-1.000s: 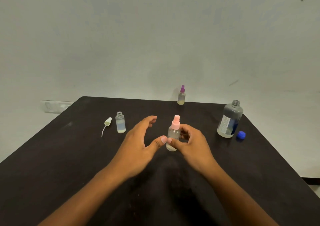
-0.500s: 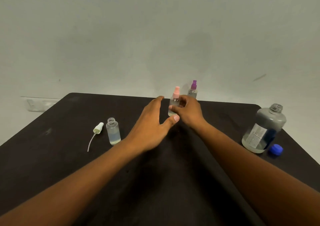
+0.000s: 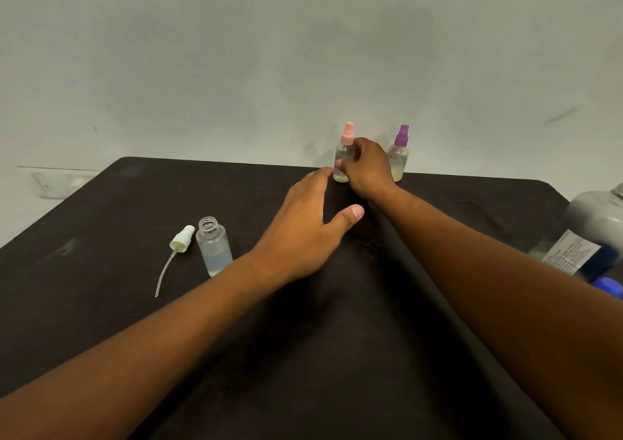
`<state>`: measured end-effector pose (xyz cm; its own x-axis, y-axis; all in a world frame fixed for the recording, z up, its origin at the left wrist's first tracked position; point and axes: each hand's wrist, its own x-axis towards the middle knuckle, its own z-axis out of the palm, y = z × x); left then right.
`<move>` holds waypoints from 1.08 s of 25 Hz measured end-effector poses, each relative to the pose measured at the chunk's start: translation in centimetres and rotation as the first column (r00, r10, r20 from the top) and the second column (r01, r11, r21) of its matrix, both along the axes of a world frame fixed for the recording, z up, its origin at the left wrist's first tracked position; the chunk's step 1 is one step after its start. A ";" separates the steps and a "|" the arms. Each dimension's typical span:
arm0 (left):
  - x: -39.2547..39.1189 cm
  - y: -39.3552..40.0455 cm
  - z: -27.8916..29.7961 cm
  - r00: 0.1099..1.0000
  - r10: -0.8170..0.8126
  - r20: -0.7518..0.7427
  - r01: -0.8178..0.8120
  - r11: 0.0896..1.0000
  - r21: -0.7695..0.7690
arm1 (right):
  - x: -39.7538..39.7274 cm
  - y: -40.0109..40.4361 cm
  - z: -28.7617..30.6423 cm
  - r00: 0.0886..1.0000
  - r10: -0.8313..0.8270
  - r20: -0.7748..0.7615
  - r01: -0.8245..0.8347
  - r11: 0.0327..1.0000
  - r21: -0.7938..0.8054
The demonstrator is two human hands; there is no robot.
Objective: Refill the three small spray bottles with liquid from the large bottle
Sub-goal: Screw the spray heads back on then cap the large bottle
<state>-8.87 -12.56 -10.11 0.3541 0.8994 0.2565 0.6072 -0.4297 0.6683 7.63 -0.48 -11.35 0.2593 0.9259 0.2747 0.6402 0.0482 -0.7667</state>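
My right hand [image 3: 365, 166] grips the pink-capped spray bottle [image 3: 344, 154] at the far edge of the black table [image 3: 101, 210], just left of the purple-capped spray bottle [image 3: 398, 158]. My left hand [image 3: 303, 230] hovers open near the table's middle, fingers straight, holding nothing. At the left stands an uncapped small bottle [image 3: 214, 250] partly filled with clear liquid, its white spray head [image 3: 182, 239] with tube lying beside it. The large grey bottle [image 3: 586, 230] stands uncapped at the right edge of view, partly cut off, its blue cap [image 3: 608, 286] in front of it.
A pale wall [image 3: 303, 52] rises right behind the table's far edge. A wall socket plate [image 3: 54, 183] sits low at the left. My right forearm crosses the table's right half.
My right hand has carried the pink-capped bottle farther away, up to the table's far edge beside the purple-capped bottle. My left hand has stayed behind, open.
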 end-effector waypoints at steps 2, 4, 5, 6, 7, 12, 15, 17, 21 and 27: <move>-0.1 0.1 0.1 1.000 -0.003 -0.013 0.003 1.000 0.003 | -0.2 0.3 -0.2 1.000 -0.002 0.008 0.002 1.000 -0.007; 0.0 0.3 0.2 1.000 -0.001 -0.024 0.001 1.000 0.002 | -0.3 0.6 -0.3 1.000 -0.003 0.016 0.003 1.000 -0.014; 0.0 0.4 0.1 1.000 -0.001 -0.027 0.001 1.000 0.001 | -0.3 0.8 -0.3 1.000 -0.006 0.017 0.006 1.000 -0.018; 0.0 0.4 0.1 1.000 -0.003 -0.030 0.003 1.000 0.001 | -0.3 0.9 -0.3 1.000 -0.010 0.021 0.010 1.000 -0.020; 0.1 0.5 0.1 0.999 -0.004 -0.032 0.004 1.000 0.002 | -0.3 1.1 -0.2 1.000 -0.013 0.022 0.014 1.000 -0.025; 0.4 0.2 0.1 0.999 -0.008 -0.048 0.007 1.000 -0.003 | -0.4 1.5 0.0 0.999 -0.032 0.042 0.035 0.998 -0.060; 0.3 -0.4 0.3 0.999 -0.001 -0.036 0.001 1.000 0.008 | -0.2 1.2 0.3 0.999 -0.039 0.016 0.040 0.996 -0.077; -0.1 -1.1 0.5 1.000 0.007 -0.025 -0.007 1.000 0.013 | -0.2 0.1 0.5 0.999 -0.044 -0.017 0.043 0.997 -0.068; -1.7 -4.3 1.5 1.000 0.005 -0.007 -0.005 1.000 0.017 | -0.9 -5.7 1.9 1.000 0.006 -0.022 -0.005 1.000 0.019; -5.2 -11.9 3.4 0.999 -0.002 0.033 -0.001 0.998 0.070 | -3.2 -18.0 2.8 0.979 0.165 -0.120 -0.164 0.986 0.019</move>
<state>-14.08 -24.45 -6.69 0.3448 0.8785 0.3306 0.5850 -0.4765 0.6562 4.39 -18.45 -8.52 0.1357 0.9562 0.2593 0.5257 0.1524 -0.8369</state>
